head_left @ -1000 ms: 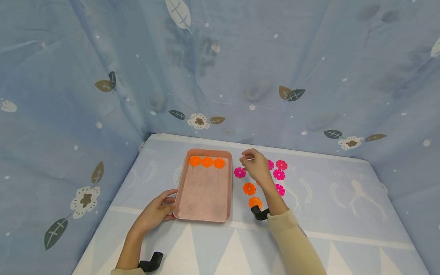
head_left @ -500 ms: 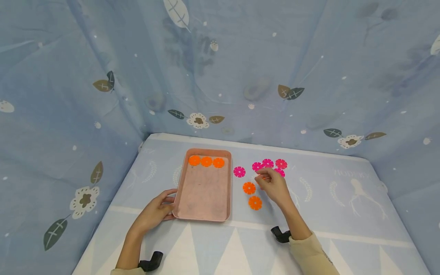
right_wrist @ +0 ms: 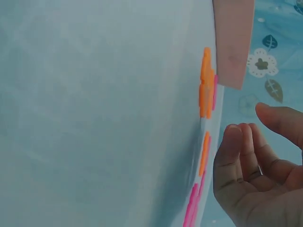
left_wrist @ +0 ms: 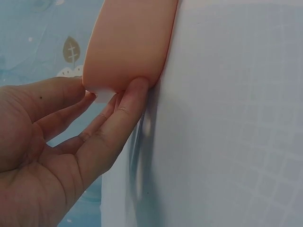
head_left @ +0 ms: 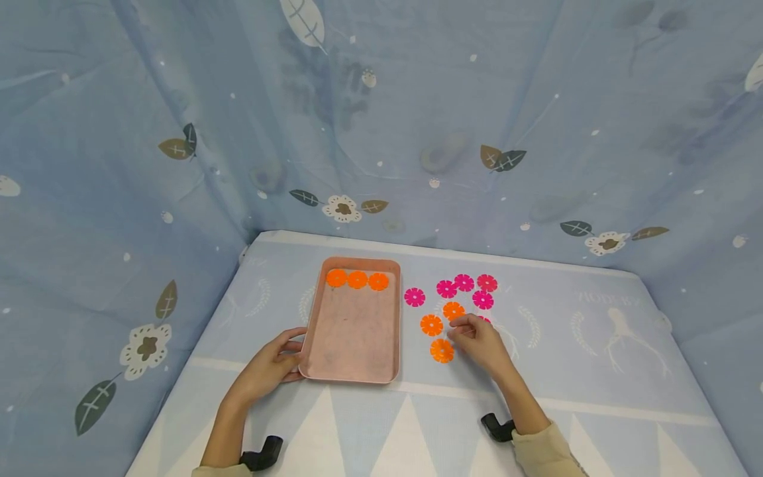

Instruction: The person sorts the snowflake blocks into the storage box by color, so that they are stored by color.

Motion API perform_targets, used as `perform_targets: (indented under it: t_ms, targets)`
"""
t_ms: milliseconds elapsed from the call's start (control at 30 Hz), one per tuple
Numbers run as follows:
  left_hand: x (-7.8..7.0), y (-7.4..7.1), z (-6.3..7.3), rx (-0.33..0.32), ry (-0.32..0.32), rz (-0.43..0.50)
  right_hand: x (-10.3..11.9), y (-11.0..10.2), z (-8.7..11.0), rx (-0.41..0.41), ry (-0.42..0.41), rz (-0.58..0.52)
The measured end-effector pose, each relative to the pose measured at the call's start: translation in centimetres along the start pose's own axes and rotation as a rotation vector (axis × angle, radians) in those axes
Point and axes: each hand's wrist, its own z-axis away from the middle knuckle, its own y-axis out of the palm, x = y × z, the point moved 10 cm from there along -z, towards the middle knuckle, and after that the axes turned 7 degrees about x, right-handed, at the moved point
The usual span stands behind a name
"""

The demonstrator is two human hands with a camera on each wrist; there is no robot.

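My left hand [head_left: 268, 366] grips the near left corner of a pink rectangular tray [head_left: 352, 344]. In the left wrist view the thumb is at the tray's rim and a fingertip presses its lower edge. Three orange notched plastic discs [head_left: 357, 279] lie in a row along the tray's far end. My right hand [head_left: 481, 341] holds nothing, its fingers bent and thumb apart in the right wrist view. It is close above the table, beside three loose orange discs [head_left: 432, 325]. A pink disc [head_left: 485, 320] is partly hidden behind this hand.
Several more pink discs [head_left: 483, 300] lie behind the right hand, two of them overlapping. One pink disc [head_left: 414, 297] lies apart, near the tray's right side. Patterned blue cloth [head_left: 381, 132] walls in the table at the back and sides.
My right hand has moved from beside the tray's far right corner rightward and nearer to me, uncovering orange and pink discs. The left hand and tray have not visibly moved.
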Motion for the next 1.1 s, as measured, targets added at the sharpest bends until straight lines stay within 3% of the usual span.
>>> perform_targets:
  t_ms: [400,733,1100]
  targets:
    - [-0.2,0.1,0.1,0.012,0.009,-0.001,-1.1,1.6,-0.1,0.126,-0.003,0.101]
    - [-0.2,0.1,0.1,0.020,0.019,-0.008,-1.1,2.2,-0.1,0.140,-0.056,0.178]
    - [-0.1,0.1,0.1,0.022,0.010,0.018,-0.5,2.3,0.0,0.143,-0.058,0.195]
